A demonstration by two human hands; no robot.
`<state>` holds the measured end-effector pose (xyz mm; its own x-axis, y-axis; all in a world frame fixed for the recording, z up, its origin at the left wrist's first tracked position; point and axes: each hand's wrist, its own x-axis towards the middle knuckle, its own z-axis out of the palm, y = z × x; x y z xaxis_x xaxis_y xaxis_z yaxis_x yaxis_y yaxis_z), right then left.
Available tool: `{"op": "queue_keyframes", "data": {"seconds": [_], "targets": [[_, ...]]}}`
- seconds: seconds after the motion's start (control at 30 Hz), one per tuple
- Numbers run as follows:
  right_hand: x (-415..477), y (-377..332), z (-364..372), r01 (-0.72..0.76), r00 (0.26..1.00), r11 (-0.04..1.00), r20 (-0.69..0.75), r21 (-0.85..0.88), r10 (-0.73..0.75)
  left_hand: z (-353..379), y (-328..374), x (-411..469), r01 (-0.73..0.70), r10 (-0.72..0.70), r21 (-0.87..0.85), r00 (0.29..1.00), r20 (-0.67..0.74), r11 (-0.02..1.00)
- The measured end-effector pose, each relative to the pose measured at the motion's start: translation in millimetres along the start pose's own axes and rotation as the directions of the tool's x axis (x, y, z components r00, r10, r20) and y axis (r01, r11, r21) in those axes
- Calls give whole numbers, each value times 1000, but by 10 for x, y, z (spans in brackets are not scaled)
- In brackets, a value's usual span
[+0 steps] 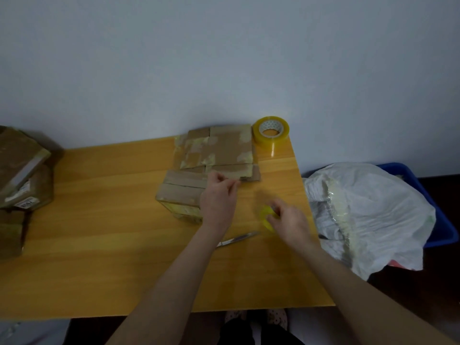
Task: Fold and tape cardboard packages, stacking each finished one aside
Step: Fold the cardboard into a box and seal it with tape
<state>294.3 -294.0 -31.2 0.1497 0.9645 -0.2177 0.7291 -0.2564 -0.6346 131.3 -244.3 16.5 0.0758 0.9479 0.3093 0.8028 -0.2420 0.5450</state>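
On the worktop [99,220], the left hand [219,197] lies over the cardboard package [179,192], fingertips pinching its far right edge, just before flattened cardboard [224,148]. The right hand [288,221], blurred, grips a small yellow tape roll [264,215] nearby; finished packages [20,170] are stacked far left

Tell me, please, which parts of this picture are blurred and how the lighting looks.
In the head view the right hand and the small yellow tape roll it holds are smeared by motion; the left hand, cardboard package and large tape roll look sharp; light is dim and bluish; the wide lens bows the edges of the table.
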Motion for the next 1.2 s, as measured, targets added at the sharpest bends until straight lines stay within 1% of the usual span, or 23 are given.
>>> {"op": "queue_keyframes", "data": {"seconds": [0.03,0.1,0.13,0.17,0.2,0.23,0.27,0.3,0.33,0.37,0.4,0.47,0.5,0.53,0.6,0.7,0.8,0.9,1.0,1.07,1.1,1.13,1.2], "targets": [[-58,45,77,24,999,998,26,-65,-22,-88,-39,33,-27,26,-24,999,-31,999],[-133,86,238,77,992,975,119,-206,-53,-279,-182,50,-95,95,-12,995,-28,995],[-145,70,310,90,987,961,149,-263,-52,-372,-285,41,-101,102,21,994,-38,995],[-146,9,364,84,989,954,142,-288,-44,-461,-420,31,-71,75,58,995,-61,996],[-135,-99,394,62,994,961,102,-270,-36,-554,-571,30,-4,11,87,997,-79,996],[-113,-244,398,45,998,976,42,-211,-37,-639,-725,47,85,-77,101,993,-85,991],[-83,-413,394,59,998,990,-21,-129,-62,-712,-869,78,174,-167,110,983,-71,979],[-50,-589,398,97,992,994,-77,-48,-100,-767,-996,125,239,-236,130,971,-37,962],[-14,-788,414,136,985,991,-111,9,-134,-795,-1104,183,270,-277,163,961,18,949],[21,-992,449,154,983,987,-104,40,-149,-785,-1196,238,272,-294,198,952,90,942],[40,-1189,500,140,988,988,-67,60,-136,-758,-1251,276,266,-305,221,937,169,938],[44,-1479,673,37,998,997,50,63,-40,-675,-1330,318,281,-344,237,894,289,930],[35,-1546,762,-7,997,999,83,46,3,-635,-1365,324,286,-354,245,882,312,927],[33,-1576,834,-40,995,999,90,32,37,-607,-1400,323,284,-352,242,881,316,928],[77,-1583,887,-84,995,996,51,34,82,-579,-1478,348,304,-346,179,887,307,936],[230,-1551,855,-169,986,985,14,22,168,-550,-1551,389,364,-393,148,846,361,919],[362,-1486,817,-217,975,975,44,-41,219,-507,-1558,378,399,-416,126,825,384,908],[466,-1407,739,-220,970,973,89,-75,226,-518,-1607,376,488,-456,31,790,411,873],[550,-1368,615,-192,966,981,184,34,183,-576,-1646,339,564,-491,-26,740,459,825],[561,-1390,547,-175,962,975,233,137,140,-630,-1672,281,617,-526,-66,718,455,784],[556,-1410,528,-178,960,964,249,196,126,-684,-1681,261,634,-546,-87,721,428,768],[539,-1436,528,-183,959,949,258,256,116,-757,-1681,252,631,-554,-105,738,385,769],[441,-1545,561,-198,956,923,275,329,107,-933,-1678,276,590,-543,-136,794,274,796]]}}
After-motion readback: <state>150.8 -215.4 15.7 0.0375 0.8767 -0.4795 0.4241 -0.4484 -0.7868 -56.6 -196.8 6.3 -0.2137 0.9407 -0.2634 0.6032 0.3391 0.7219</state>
